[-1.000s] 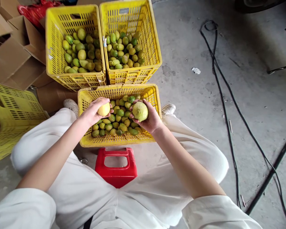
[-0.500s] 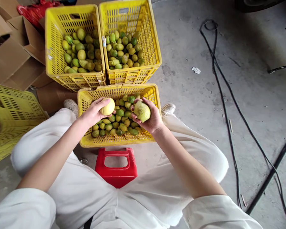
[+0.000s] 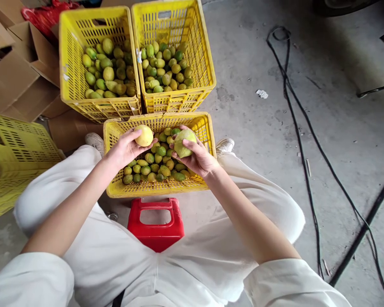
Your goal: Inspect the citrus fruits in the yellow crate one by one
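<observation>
Over the front yellow crate (image 3: 158, 194), my left hand (image 3: 126, 149) holds a pale yellow lemon (image 3: 144, 135) between thumb and fingers. My right hand (image 3: 203, 158) has its fingers wrapped round a larger, greener lemon (image 3: 184, 143). Both fruits are held above the crate, a short gap apart. Below them lie many yellow and green lemons (image 3: 164, 170) in the crate; my hands hide some of these.
Behind stand two taller yellow crates, the left one (image 3: 72, 55) and the right one (image 3: 205, 51), each part filled with lemons. Cardboard boxes (image 3: 11, 81) and another yellow crate (image 3: 19, 149) are at left. A red stool (image 3: 160, 238) is beneath me. Black cables (image 3: 302, 170) cross the floor at right.
My right hand has turned its lemon, with the thumb now across the near side, and the fruit has shifted slightly left. The left-hand lemon has risen a little as that hand rolled palm-up.
</observation>
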Available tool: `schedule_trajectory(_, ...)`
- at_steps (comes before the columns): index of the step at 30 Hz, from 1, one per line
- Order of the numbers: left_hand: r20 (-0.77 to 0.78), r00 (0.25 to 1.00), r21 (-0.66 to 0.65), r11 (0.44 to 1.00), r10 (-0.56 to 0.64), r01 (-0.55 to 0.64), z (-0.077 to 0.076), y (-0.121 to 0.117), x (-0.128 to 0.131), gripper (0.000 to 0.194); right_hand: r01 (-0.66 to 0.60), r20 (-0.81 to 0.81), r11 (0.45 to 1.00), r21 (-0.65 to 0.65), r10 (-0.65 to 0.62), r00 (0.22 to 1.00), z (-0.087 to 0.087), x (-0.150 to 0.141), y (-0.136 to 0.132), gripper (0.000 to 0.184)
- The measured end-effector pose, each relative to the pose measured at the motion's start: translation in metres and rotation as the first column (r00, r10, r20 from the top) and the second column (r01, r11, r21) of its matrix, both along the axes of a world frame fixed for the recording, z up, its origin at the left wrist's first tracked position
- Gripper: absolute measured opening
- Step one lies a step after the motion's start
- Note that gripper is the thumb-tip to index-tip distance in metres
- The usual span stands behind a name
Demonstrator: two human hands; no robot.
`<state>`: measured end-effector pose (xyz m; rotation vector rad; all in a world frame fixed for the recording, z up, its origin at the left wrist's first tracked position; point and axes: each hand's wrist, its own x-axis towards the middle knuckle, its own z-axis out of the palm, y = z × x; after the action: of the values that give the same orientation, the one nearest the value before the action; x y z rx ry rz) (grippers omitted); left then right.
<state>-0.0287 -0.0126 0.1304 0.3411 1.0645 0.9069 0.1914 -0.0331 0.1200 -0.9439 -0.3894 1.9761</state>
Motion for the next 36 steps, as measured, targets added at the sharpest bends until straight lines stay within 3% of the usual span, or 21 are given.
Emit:
schedule_trajectory(5,-0.036,0.998,-0.029,0.999,-0.045,0.044,-0.010,-0.002,0.000,0.044,-0.120,-0.086,0.992,-0.040,0.116,0.990,-0.012,0.000,0.003,0.035)
schedule_trajectory(10,-0.054,0.998,-0.025,1.000,-0.019,0.018,-0.017,0.003,0.001,0.030,-0.022,-0.117,0.991,-0.129,0.006,0.993,-0.022,0.004,0.010,0.030)
schedule_trajectory(15,0.021,0.998,-0.181,0.982,0.058,-0.054,-0.029,0.008,0.003,0.028,-0.025,-0.118,0.995,-0.100,0.013,0.993,-0.040,0.008,0.014,0.035)
schedule_trajectory(20,-0.046,0.998,-0.084,0.996,-0.039,0.035,-0.041,0.003,0.003,0.033,0.037,-0.081,0.985,-0.167,-0.051,0.995,-0.059,0.003,0.010,0.029)
schedule_trajectory(23,-0.098,0.992,-0.066,0.995,-0.078,0.071,-0.040,-0.001,0.004,0.038,0.019,-0.082,0.967,-0.255,-0.041,0.996,-0.058,-0.003,0.007,0.028)
schedule_trajectory(27,-0.082,0.994,-0.119,0.991,-0.074,0.064,-0.032,-0.003,0.008,0.030,-0.023,-0.065,0.935,-0.353,0.000,0.998,-0.050,-0.009,0.008,0.030)
schedule_trajectory(32,-0.023,1.000,-0.153,0.988,-0.005,0.001,-0.028,-0.002,0.010,0.027,-0.029,-0.147,0.969,-0.244,-0.008,0.989,-0.041,-0.010,0.008,0.017)
schedule_trajectory(36,-0.067,0.998,-0.065,0.998,0.009,-0.014,-0.035,-0.005,0.010,0.030,-0.067,-0.100,0.983,-0.173,0.051,0.994,-0.034,-0.007,0.007,0.022)
